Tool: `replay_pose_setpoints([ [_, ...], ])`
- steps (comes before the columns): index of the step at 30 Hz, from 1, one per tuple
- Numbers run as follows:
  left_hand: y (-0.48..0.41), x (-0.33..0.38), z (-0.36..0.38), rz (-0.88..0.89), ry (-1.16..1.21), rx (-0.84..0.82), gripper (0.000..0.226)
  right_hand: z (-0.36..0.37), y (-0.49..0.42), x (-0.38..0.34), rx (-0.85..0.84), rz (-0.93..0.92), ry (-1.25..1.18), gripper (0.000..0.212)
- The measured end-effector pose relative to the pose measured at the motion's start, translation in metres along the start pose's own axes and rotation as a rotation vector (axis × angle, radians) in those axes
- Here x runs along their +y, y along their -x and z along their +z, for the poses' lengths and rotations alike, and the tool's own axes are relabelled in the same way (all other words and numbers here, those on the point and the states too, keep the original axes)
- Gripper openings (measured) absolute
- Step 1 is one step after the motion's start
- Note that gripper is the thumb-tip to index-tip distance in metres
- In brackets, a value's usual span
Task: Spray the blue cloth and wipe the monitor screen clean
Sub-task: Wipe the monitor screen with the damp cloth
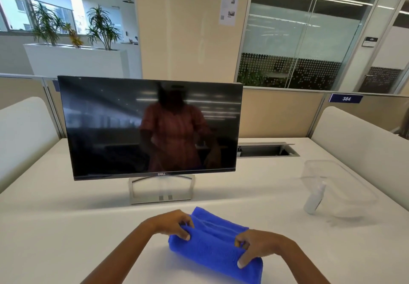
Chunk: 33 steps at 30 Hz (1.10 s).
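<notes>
A folded blue cloth (212, 242) lies on the white desk near the front edge. My left hand (171, 223) pinches its left end, fingers curled over the fold. At the right end, my right hand (257, 247) grips the cloth with thumb and fingers. Behind the cloth stands a black monitor (152, 126) on a silver stand (161, 189), its dark screen reflecting a person. A small clear spray bottle (315, 198) stands to the right, inside a transparent plastic container (345, 186).
The white desk (66, 228) has padded side dividers left (24, 133) and right (358, 137). An open cable slot (266, 150) sits behind the monitor's right side. Beige partitions close off the back of the desk.
</notes>
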<state>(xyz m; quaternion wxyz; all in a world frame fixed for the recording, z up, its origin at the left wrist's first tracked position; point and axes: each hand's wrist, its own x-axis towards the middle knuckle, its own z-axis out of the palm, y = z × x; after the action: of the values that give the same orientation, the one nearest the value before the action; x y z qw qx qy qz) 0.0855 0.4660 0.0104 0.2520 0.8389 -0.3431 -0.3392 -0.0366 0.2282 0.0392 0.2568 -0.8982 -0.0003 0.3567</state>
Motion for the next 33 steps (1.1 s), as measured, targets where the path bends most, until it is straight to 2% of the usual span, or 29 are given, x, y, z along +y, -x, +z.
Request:
replay_pose_setpoints([
  [4,-0.016,0.003,-0.004,-0.035,0.106,0.308,0.028,-0.014,-0.001,0.007,0.154,0.066,-0.174,0.017],
  [11,-0.054,0.013,0.003,-0.057,0.388,0.584,0.029,-0.015,-0.019,0.030,0.460,0.152,-0.207,0.012],
  [16,-0.075,0.014,0.011,-0.103,0.433,0.604,0.036,0.004,-0.039,0.043,0.638,0.292,-0.168,0.015],
  [20,-0.084,0.005,0.028,-0.104,0.248,0.568,0.043,0.022,-0.050,0.048,0.715,0.337,-0.120,0.012],
  [22,-0.087,0.001,0.035,-0.117,0.153,0.563,0.043,0.025,-0.052,0.044,0.748,0.371,-0.014,0.011],
  [24,-0.089,-0.002,0.040,-0.128,0.121,0.569,0.042,0.025,-0.054,0.039,0.809,0.407,0.181,0.032],
  [26,-0.091,-0.002,0.040,-0.132,0.117,0.578,0.041,0.024,-0.055,0.032,0.869,0.321,0.270,0.046],
  [28,-0.092,-0.003,0.040,-0.122,0.122,0.570,0.042,0.025,-0.059,0.021,0.821,0.126,0.248,0.054],
  [30,-0.092,-0.004,0.039,-0.098,0.133,0.572,0.042,0.030,-0.065,0.010,0.691,-0.038,0.255,0.063],
  [33,-0.090,-0.004,0.040,-0.085,0.159,0.594,0.041,0.042,-0.077,0.002,0.500,-0.070,0.359,0.074],
])
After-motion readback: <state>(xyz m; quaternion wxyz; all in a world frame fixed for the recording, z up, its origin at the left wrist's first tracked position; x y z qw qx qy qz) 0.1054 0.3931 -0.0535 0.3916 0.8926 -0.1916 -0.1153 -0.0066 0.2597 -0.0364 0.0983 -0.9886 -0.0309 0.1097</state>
